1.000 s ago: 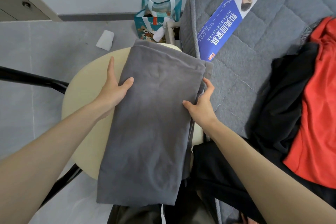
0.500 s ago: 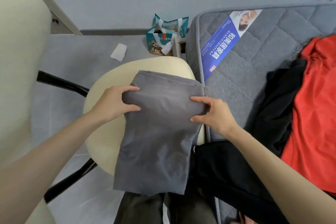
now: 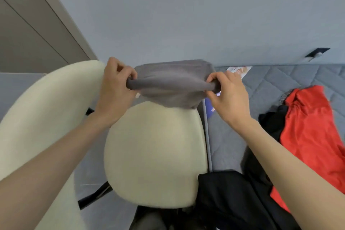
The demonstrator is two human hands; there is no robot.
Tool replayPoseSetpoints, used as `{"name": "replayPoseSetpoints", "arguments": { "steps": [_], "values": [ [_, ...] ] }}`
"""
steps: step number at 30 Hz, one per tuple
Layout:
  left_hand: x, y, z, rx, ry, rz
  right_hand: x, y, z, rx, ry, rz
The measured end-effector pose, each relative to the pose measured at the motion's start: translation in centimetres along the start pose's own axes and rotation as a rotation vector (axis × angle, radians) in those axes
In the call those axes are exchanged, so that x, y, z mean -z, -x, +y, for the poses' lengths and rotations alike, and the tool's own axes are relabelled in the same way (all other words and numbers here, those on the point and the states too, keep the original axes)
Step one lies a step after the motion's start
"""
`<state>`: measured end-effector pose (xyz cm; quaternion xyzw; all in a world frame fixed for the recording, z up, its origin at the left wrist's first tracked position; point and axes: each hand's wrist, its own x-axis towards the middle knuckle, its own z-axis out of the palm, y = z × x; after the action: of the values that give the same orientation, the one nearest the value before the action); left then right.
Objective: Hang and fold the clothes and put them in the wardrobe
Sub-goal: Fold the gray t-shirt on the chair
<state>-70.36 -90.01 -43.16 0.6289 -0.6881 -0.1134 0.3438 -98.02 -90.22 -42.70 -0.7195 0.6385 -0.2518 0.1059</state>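
Observation:
A folded grey garment [image 3: 171,84] hangs in the air above the far edge of a cream chair seat [image 3: 155,155]. My left hand [image 3: 115,89] grips its left end with curled fingers. My right hand [image 3: 227,95] pinches its right end. The cloth is doubled over between the two hands and sags a little in the middle. A red garment [image 3: 309,130] and a black garment [image 3: 270,123] lie in a heap on the grey mattress [image 3: 242,145] at the right.
The chair's cream backrest [image 3: 43,114] curves up at the left. More black cloth [image 3: 233,198] lies at the bottom right beside the seat. A beige wardrobe panel [image 3: 28,24] stands at the upper left against the pale wall. A blue label [image 3: 211,106] sits on the mattress edge.
Both hands have lifted the grey garment off the chair seat and folded it shorter. The view has tilted upward, so the floor bag is out of sight.

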Motion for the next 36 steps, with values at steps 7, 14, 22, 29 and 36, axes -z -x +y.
{"name": "replayPoseSetpoints", "arguments": {
  "steps": [7,14,22,29,36],
  "values": [
    [-2.1,4.4,-1.8,-0.122,0.000,-0.332,-1.5,4.0,2.3,0.194,0.111,-0.176],
    [-6.5,13.9,-5.2,0.123,-0.013,-0.944,-6.6,12.9,5.7,0.140,0.265,-0.907],
    [-7.5,17.6,-6.2,0.603,0.182,-0.893,-7.3,15.6,7.0,-0.341,-0.237,-0.926],
    [-11.2,14.7,-6.2,0.975,0.518,-0.354,-11.2,12.4,7.7,-0.756,-0.586,-0.332],
    [-16.4,15.3,-7.9,1.186,0.488,-0.378,-16.4,13.0,8.4,-1.019,-0.534,-0.350]
  ]
}}
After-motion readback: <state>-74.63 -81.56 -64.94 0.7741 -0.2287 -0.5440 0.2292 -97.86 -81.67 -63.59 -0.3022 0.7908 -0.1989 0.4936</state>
